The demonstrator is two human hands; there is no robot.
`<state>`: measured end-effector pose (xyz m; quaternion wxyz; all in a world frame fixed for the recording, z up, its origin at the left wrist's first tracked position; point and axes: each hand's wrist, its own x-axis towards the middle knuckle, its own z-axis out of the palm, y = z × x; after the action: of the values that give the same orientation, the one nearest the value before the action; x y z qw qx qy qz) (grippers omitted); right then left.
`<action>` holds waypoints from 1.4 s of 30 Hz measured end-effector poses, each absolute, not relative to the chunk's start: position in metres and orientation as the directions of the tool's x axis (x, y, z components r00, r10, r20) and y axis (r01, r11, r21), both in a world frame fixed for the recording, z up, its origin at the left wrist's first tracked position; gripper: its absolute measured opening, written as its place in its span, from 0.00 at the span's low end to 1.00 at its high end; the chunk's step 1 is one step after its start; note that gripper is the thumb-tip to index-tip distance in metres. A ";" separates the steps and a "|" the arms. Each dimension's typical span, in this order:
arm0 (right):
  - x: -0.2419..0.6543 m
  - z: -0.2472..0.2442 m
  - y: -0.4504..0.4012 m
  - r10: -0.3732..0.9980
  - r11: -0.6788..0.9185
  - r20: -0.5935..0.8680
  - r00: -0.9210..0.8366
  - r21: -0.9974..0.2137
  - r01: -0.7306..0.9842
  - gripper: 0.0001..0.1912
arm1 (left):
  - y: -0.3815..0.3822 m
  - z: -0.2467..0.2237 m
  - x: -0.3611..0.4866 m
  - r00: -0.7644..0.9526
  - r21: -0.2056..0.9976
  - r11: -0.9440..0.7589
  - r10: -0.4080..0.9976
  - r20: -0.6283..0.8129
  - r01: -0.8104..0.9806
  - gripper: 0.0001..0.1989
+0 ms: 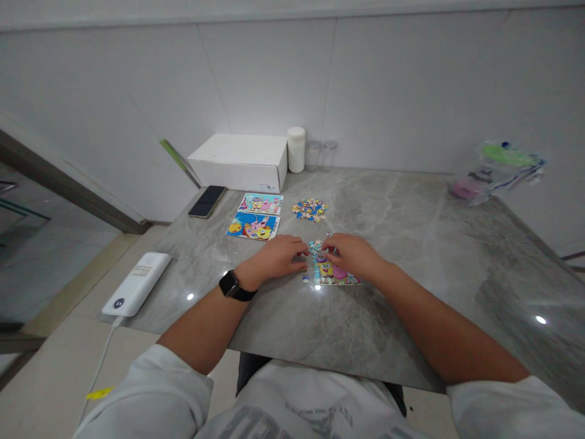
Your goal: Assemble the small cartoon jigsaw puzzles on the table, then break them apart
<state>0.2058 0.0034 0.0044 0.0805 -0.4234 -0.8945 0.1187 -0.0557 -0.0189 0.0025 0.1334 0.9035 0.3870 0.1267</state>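
Note:
A partly joined jigsaw puzzle [337,275] with cartoon figures in yellow, pink and light blue lies flat on the grey table. My left hand [284,257] is beside its left edge, thumb and fingers apart, with nothing visible between them. Over the upper part of the puzzle, my right hand [355,253] has its fingers bent down and drawn together; whatever is at their tips is hidden. A loose puzzle piece [306,278] lies by the lower left corner. Farther back is a pile of loose puzzle pieces [311,210]. Two picture cards [253,225] with similar cartoons lie left of it.
A dark phone [207,202] lies near the left edge, before a white box [242,160]. A white bottle [296,150] and two clear jars [321,156] stand against the wall. The white power bank [138,285] with its cable is front left. A plastic bag [496,174] sits far right.

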 end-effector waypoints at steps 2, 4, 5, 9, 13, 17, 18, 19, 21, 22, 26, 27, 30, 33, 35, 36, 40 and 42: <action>0.209 0.006 0.000 0.758 0.619 -0.044 -0.651 -0.268 0.738 0.11 | -0.022 0.002 -0.053 0.679 0.352 -0.662 0.728 0.093 0.661 0.06; 0.208 0.005 -0.004 0.746 0.629 -0.078 -0.661 -0.243 0.738 0.14 | -0.022 0.000 -0.053 0.686 0.347 -0.666 0.723 0.082 0.661 0.04; 0.206 0.004 -0.005 0.745 0.633 -0.076 -0.663 -0.231 0.739 0.14 | -0.021 0.000 -0.054 0.683 0.340 -0.666 0.725 0.085 0.664 0.05; 0.197 0.000 -0.008 0.749 0.647 -0.006 -0.663 -0.214 0.732 0.10 | -0.021 -0.001 -0.058 0.646 0.324 -0.641 0.756 0.108 0.696 0.07; 0.197 -0.002 -0.007 0.757 0.644 0.049 -0.652 -0.229 0.730 0.07 | -0.024 0.000 -0.058 0.641 0.330 -0.630 0.762 0.087 0.704 0.05; 0.196 -0.004 -0.007 0.758 0.644 0.075 -0.648 -0.246 0.725 0.06 | -0.024 0.003 -0.054 0.622 0.321 -0.615 0.777 0.092 0.721 0.07; 0.195 -0.005 -0.008 0.755 0.647 0.083 -0.650 -0.250 0.720 0.06 | -0.024 0.003 -0.052 0.618 0.322 -0.612 0.780 0.096 0.722 0.08; 0.192 -0.005 -0.009 0.751 0.653 0.095 -0.653 -0.254 0.714 0.07 | -0.023 0.003 -0.051 0.618 0.325 -0.613 0.780 0.101 0.720 0.08; 0.187 -0.007 -0.011 0.743 0.663 0.118 -0.659 -0.260 0.702 0.09 | -0.021 0.001 -0.049 0.615 0.346 -0.611 0.780 0.113 0.712 0.09; 0.184 -0.008 -0.012 0.741 0.666 0.126 -0.659 -0.264 0.698 0.09 | -0.021 -0.001 -0.048 0.611 0.368 -0.608 0.782 0.123 0.704 0.09; 0.180 -0.012 -0.008 0.762 0.639 0.132 -0.634 -0.318 0.701 0.07 | -0.018 -0.008 -0.044 0.545 0.490 -0.549 0.822 0.167 0.677 0.09; 0.181 -0.013 -0.005 0.773 0.624 0.132 -0.621 -0.338 0.705 0.07 | -0.017 -0.010 -0.043 0.516 0.513 -0.525 0.838 0.175 0.679 0.09; 0.188 -0.015 0.006 0.810 0.573 0.140 -0.569 -0.394 0.718 0.08 | -0.015 -0.013 -0.040 0.437 0.538 -0.467 0.879 0.192 0.702 0.06; 0.195 -0.017 0.015 0.825 0.551 0.164 -0.540 -0.442 0.708 0.08 | -0.014 -0.014 -0.035 0.402 0.545 -0.448 0.891 0.210 0.709 0.06; 0.197 -0.018 0.018 0.829 0.545 0.179 -0.529 -0.468 0.695 0.09 | -0.015 -0.015 -0.032 0.381 0.559 -0.444 0.895 0.233 0.700 0.07; 0.198 -0.018 0.019 0.830 0.543 0.185 -0.526 -0.480 0.689 0.09 | -0.015 -0.016 -0.031 0.368 0.567 -0.442 0.896 0.248 0.695 0.07; 0.197 -0.015 0.020 0.838 0.520 0.164 -0.521 -0.532 0.668 0.09 | -0.014 -0.022 -0.030 0.377 0.571 -0.470 0.882 0.283 0.673 0.14; 0.197 -0.012 0.021 0.849 0.489 0.128 -0.512 -0.557 0.672 0.10 | -0.013 -0.024 -0.030 0.411 0.554 -0.494 0.868 0.278 0.670 0.12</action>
<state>0.1975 0.0210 -0.0117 0.1975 -0.4528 -0.8398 0.2251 -0.0300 -0.0126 -0.0237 0.1815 0.8200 0.4690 0.2734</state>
